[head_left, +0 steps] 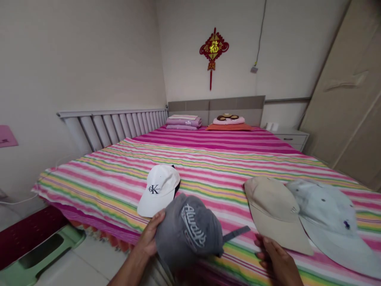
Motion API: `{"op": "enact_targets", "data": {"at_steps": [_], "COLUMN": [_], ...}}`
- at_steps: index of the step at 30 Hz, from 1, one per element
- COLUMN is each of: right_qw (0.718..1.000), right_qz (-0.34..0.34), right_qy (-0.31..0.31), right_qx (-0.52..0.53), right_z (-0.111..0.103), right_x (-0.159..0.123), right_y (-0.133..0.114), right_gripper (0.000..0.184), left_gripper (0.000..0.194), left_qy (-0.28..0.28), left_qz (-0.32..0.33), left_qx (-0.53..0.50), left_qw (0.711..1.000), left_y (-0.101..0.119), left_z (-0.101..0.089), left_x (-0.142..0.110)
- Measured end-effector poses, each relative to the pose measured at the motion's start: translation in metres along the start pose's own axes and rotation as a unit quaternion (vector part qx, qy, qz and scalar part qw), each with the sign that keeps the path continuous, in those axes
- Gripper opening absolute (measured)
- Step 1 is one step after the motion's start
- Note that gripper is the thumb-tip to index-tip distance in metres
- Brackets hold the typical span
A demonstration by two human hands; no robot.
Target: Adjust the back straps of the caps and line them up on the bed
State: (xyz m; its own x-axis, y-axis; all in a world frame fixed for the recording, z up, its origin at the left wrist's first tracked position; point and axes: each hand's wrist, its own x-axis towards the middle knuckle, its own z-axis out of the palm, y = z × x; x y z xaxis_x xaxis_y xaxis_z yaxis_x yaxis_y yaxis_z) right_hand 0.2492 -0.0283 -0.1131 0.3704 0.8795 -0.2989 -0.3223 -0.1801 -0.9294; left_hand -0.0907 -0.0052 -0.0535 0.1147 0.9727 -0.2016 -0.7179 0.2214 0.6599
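A grey baseball cap (193,230) with white "Always" lettering is tilted at the front edge of the bed, its strap sticking out to the right. My left hand (152,234) is closed on its left side, thumb on top. To the right, my right hand (276,258) is held low with fingers loosely bent and nothing visible in them. It is close to the brim of a beige cap (272,198); whether it touches is unclear. A pale blue cap (330,210) lies against the beige one. Behind the grey cap sits a white cap (160,184) with black letters.
The caps lie on a striped bedspread (214,167). Folded bedding (183,122) and a pink stack (229,120) are by the headboard (190,106). A radiator (119,125) runs along the left wall. A green stool (41,254) stands at lower left, a nightstand (293,137) at back right.
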Motion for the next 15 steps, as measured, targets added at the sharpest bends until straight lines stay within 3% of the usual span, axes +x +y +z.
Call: {"op": "enact_targets", "data": {"at_steps": [3, 5, 8, 11, 15], "right_qw": [0.999, 0.998, 0.995, 0.991, 0.992], "right_qz": [-0.032, -0.048, -0.076, -0.102, -0.094], "right_qy": [0.001, 0.003, 0.014, 0.015, 0.010], "right_qx": [-0.018, -0.041, -0.068, -0.081, -0.084], "right_z": [-0.001, -0.001, -0.002, -0.003, -0.005], "right_x": [0.001, -0.002, -0.005, -0.005, -0.001], "right_y": [0.011, 0.013, 0.014, 0.018, 0.023], "right_gripper": [0.051, 0.053, 0.052, 0.050, 0.052], "left_gripper": [0.020, 0.030, 0.035, 0.032, 0.034], "left_qy": [0.060, 0.058, 0.037, 0.108, 0.187], "left_qz": [0.042, 0.088, 0.217, 0.225, 0.146], "left_qx": [-0.020, -0.044, -0.089, -0.087, -0.064], "left_qw": [0.997, 0.993, 0.972, 0.964, 0.969], "left_y": [0.047, 0.084, 0.133, 0.152, 0.134], "left_z": [0.028, 0.047, 0.063, 0.049, 0.000], "left_x": [0.018, 0.029, 0.044, 0.055, 0.058]}}
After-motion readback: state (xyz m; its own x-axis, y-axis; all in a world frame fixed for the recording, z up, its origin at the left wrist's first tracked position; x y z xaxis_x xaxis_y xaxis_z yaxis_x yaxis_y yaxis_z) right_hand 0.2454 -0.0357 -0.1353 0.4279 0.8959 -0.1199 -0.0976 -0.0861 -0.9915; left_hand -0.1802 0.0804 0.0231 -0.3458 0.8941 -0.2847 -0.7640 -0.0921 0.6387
